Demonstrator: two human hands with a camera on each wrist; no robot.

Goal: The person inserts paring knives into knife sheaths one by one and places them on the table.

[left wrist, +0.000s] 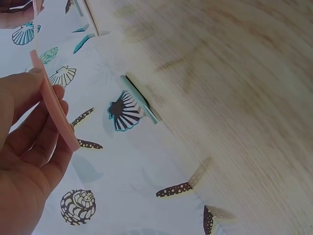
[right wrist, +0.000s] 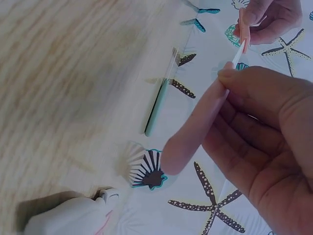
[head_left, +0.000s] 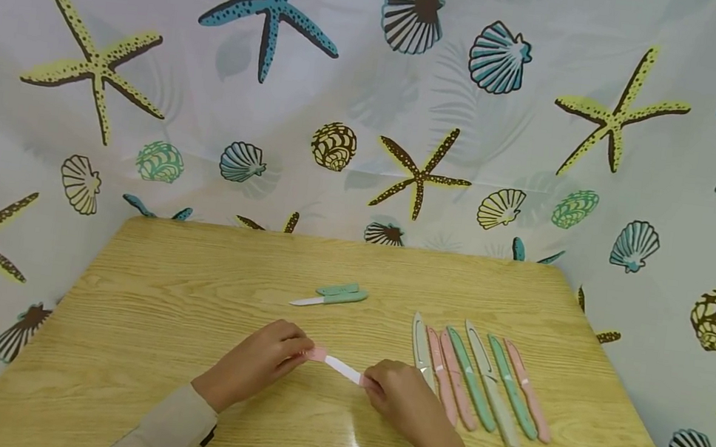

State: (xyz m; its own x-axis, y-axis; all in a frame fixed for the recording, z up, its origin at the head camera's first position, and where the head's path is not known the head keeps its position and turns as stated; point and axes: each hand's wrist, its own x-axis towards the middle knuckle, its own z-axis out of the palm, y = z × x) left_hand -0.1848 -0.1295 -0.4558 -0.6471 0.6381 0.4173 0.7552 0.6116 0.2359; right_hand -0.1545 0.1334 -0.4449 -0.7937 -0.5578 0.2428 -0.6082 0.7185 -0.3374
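Observation:
My left hand pinches a pink blade sheath between thumb and fingers. With my right hand I grip the pink handle of a small knife. Its white blade points left at the sheath's end, and most of it is bare. Whether the tip sits inside the sheath or only meets it, I cannot tell. Both are held over the front middle of the table. Beyond them lie a green-handled knife, its white blade bare, and a green sheath alongside it.
Several knives lie in a row right of my right hand, among them a pink one, a green one and a pale grey-green one. The wooden table ends at a patterned curtain behind and at both sides.

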